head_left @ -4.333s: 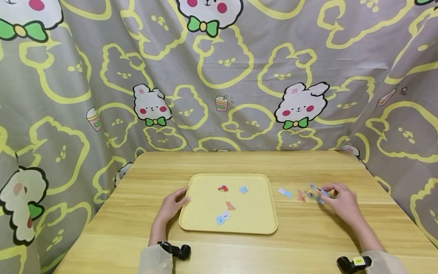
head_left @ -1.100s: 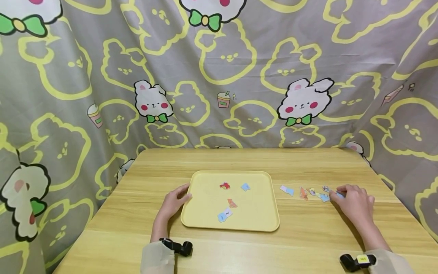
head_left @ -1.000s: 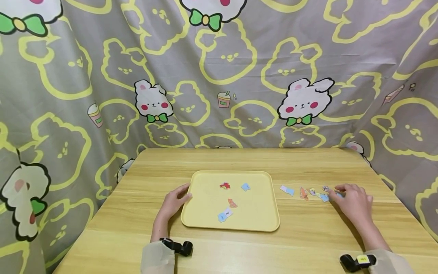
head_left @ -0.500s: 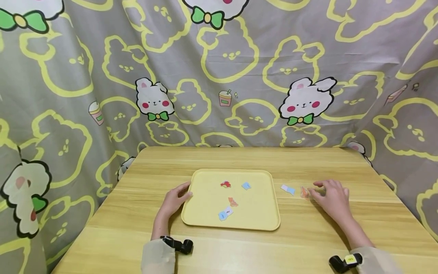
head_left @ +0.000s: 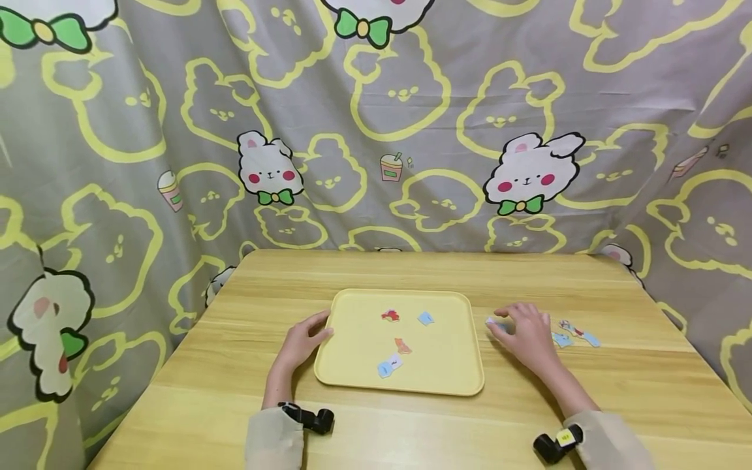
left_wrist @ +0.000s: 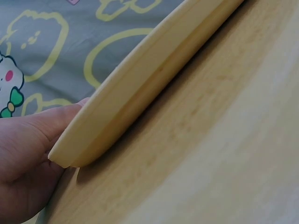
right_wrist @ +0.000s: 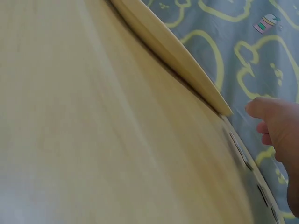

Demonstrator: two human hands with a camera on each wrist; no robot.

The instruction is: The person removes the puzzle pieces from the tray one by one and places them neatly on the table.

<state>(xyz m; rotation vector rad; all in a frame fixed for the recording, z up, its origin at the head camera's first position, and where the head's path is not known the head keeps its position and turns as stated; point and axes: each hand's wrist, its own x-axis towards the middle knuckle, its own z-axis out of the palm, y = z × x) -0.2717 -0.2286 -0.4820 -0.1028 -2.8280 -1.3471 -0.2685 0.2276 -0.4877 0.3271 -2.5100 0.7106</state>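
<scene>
My left hand [head_left: 302, 343] grips the left edge of the yellow tray [head_left: 449, 362]; the left wrist view shows the thumb [left_wrist: 60, 119] at its rim. Several small printed puzzle pieces lie in the tray: a red one [head_left: 390, 316], an orange one [head_left: 403, 346], a small blue one [head_left: 426, 318], and blue-and-lilac ones [head_left: 389, 366] near the front. My right hand [head_left: 525, 336] hovers right of the tray with thumb and fingers apart, over a lilac-and-blue piece [head_left: 490, 321] that it partly covers. In the right wrist view nothing shows between the fingers, and a flat piece [right_wrist: 240, 151] lies below.
More puzzle pieces, a blue one [head_left: 562, 340] and a long blue-and-red one [head_left: 580, 333], lie on the wooden table [head_left: 411, 431] beyond my right hand. The orange piece on that side is hidden by the hand. A patterned curtain [head_left: 329, 130] hangs around the table.
My right hand has gone left along the row of pieces, from the far right end toward the tray. The left hand stays at the tray's edge. The head view has tilted slightly.
</scene>
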